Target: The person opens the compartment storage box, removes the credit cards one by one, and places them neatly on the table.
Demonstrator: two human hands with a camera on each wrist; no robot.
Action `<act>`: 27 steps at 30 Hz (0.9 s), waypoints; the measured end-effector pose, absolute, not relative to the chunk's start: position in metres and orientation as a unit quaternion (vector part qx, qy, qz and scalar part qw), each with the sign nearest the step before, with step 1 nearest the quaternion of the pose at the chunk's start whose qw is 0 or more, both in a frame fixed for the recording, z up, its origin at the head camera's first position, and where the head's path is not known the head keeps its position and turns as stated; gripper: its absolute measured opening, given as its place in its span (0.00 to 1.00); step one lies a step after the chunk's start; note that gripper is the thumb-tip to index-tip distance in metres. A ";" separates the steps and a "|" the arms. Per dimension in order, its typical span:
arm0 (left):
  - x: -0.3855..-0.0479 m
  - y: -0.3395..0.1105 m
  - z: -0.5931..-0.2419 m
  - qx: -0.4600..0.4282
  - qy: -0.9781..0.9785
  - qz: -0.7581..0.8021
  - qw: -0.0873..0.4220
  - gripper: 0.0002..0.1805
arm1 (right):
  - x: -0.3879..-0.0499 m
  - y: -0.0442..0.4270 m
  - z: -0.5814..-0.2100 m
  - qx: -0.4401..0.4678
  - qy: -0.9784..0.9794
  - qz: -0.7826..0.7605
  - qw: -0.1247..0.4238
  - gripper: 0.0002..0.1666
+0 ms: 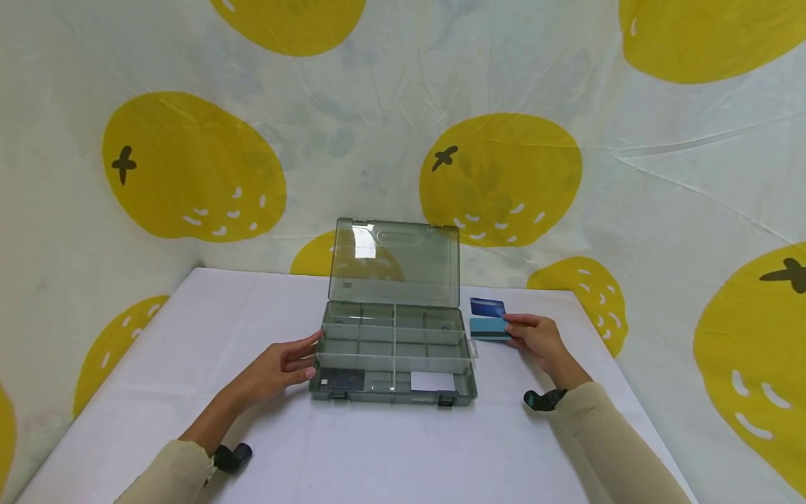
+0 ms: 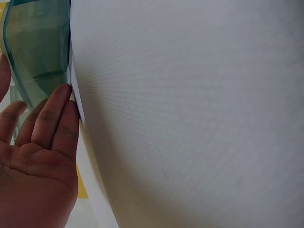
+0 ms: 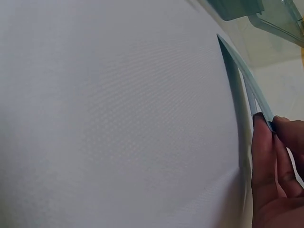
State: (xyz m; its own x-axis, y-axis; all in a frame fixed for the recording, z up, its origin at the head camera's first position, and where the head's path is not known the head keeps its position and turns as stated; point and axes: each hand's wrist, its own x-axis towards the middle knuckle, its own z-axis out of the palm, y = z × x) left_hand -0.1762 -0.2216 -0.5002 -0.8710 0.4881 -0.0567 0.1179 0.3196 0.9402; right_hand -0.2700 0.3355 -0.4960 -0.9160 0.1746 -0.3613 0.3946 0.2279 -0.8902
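Note:
A grey see-through compartment box [image 1: 393, 362] stands with its lid [image 1: 397, 266] raised. A dark card [image 1: 346, 379] lies in its front left part, a white card [image 1: 432, 381] in its front right. My left hand [image 1: 280, 367] touches the box's left side with fairly straight fingers, as the left wrist view also shows [image 2: 42, 152]. To the right of the box, my right hand [image 1: 538, 341] pinches the right end of a light blue card [image 1: 488, 329] with a dark stripe; in the right wrist view that card [image 3: 247, 78] is tilted. A dark blue card [image 1: 487, 306] is just behind it.
The box stands on a white-covered table [image 1: 403, 455]. Behind and beside the table hangs a pale cloth [image 1: 352, 154] with large yellow fruit prints. The raised lid stands close in front of the back cloth.

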 end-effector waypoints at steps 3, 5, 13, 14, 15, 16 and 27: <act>-0.176 -0.221 -0.500 0.188 0.796 0.550 0.168 0.45 | -0.270 0.335 -0.497 0.185 0.785 -0.585 0.089 0.25; -0.176 -0.221 -0.500 0.187 0.796 0.550 0.169 0.45 | -0.270 0.335 -0.497 0.185 0.789 -0.580 0.085 0.24; -0.177 -0.221 -0.501 0.191 0.794 0.552 0.167 0.45 | -0.268 0.336 -0.490 0.190 0.825 -0.530 0.051 0.20; -0.177 -0.221 -0.501 0.193 0.794 0.551 0.166 0.45 | -0.267 0.337 -0.488 0.189 0.829 -0.525 0.045 0.20; -0.177 -0.221 -0.501 0.194 0.794 0.552 0.166 0.45 | -0.266 0.337 -0.486 0.185 0.833 -0.520 0.041 0.20; -0.177 -0.221 -0.501 0.195 0.793 0.553 0.166 0.45 | -0.265 0.337 -0.484 0.177 0.838 -0.514 0.037 0.20; -0.177 -0.221 -0.500 0.173 0.794 0.554 0.177 0.45 | -0.232 0.308 -0.442 0.091 0.855 -0.509 0.026 0.25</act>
State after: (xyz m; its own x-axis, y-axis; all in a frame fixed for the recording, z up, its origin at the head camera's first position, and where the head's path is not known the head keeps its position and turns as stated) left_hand -0.1768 -0.2208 -0.4997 -0.8770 0.4721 -0.0893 0.0791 0.3253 0.9423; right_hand -0.2323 0.3080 -0.4417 -0.9820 0.1298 -0.1374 0.1827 0.4650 -0.8663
